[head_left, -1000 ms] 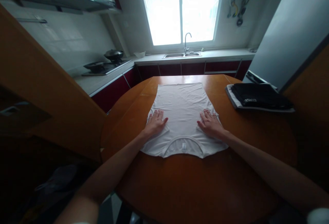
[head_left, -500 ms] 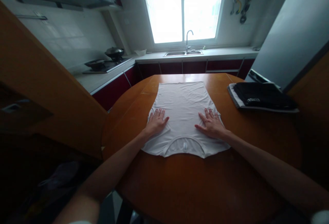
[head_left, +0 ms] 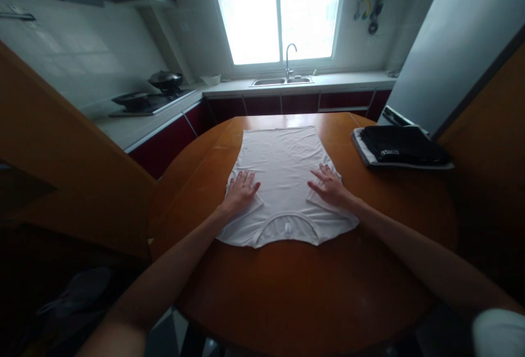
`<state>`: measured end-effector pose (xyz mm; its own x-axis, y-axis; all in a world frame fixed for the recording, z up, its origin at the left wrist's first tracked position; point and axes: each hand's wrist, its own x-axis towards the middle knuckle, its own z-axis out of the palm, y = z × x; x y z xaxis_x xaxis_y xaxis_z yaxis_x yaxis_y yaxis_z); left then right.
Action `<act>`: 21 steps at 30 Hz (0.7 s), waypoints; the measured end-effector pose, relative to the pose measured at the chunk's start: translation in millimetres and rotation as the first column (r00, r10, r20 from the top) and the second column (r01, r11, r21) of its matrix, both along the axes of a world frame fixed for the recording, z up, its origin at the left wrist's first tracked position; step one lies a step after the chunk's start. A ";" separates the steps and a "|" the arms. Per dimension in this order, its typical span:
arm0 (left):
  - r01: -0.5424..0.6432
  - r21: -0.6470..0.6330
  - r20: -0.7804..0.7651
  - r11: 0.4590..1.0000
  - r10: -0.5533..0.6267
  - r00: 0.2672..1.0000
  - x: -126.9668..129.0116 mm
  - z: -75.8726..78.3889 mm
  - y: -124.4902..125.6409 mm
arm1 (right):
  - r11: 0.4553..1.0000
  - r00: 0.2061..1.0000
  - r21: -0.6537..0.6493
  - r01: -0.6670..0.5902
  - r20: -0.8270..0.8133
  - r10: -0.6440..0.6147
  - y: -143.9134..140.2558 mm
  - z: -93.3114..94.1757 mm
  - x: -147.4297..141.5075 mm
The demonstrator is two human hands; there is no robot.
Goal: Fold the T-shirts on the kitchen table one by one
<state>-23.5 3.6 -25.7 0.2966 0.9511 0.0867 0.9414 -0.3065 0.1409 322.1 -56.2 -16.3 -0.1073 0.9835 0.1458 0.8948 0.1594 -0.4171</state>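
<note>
A white T-shirt (head_left: 283,165) lies spread on the round wooden table (head_left: 287,291), its neckline towards me and its hem at the far side. My left hand (head_left: 241,190) rests flat on the shirt's left side, fingers spread. On the right side my right hand (head_left: 328,185) lies with fingers apart, touching the cloth. Beside each palm shows the edge of a sleeve turned inward over the shirt. A small label (head_left: 287,228) sits inside the collar.
Folded dark and pale clothes (head_left: 402,146) are stacked at the table's right. Beyond it runs a counter with a sink (head_left: 283,81) and a stove (head_left: 151,104) carrying pans. A fridge (head_left: 438,40) stands at right, a wooden panel (head_left: 61,144) at left.
The camera view has turned slightly right, so the scene sits further left. Both hands stay on the shirt; the turned-in sleeve edges beside them now show more plainly.
</note>
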 end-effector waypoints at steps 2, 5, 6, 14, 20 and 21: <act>0.000 0.016 0.028 1.000 -0.001 1.000 -0.5 1.8 2.6 | 0.993 0.991 0.106 0.055 -0.124 -0.042 10.0 5.8 15.8; 0.010 0.052 0.062 0.999 -0.013 0.998 0.3 3.8 5.2 | 0.968 0.973 0.215 0.127 -0.216 -0.080 19.1 10.4 33.8; 0.014 0.060 0.072 0.998 -0.018 0.997 1.1 4.1 5.4 | 0.966 0.973 0.223 0.132 -0.217 -0.083 19.6 10.0 35.6; 0.024 0.061 0.214 0.998 -0.036 0.976 -13.5 15.7 11.7 | 0.981 0.995 0.191 -0.005 -0.094 0.024 3.5 -7.5 7.7; -0.086 0.101 0.414 0.991 0.037 0.909 -57.3 45.9 25.2 | 0.980 0.994 0.191 -0.055 -0.081 0.072 5.6 -21.8 7.4; -0.111 0.102 0.436 0.989 0.055 0.898 -60.4 47.7 25.7 | 0.980 0.994 0.191 -0.057 -0.085 0.074 6.7 -23.6 7.8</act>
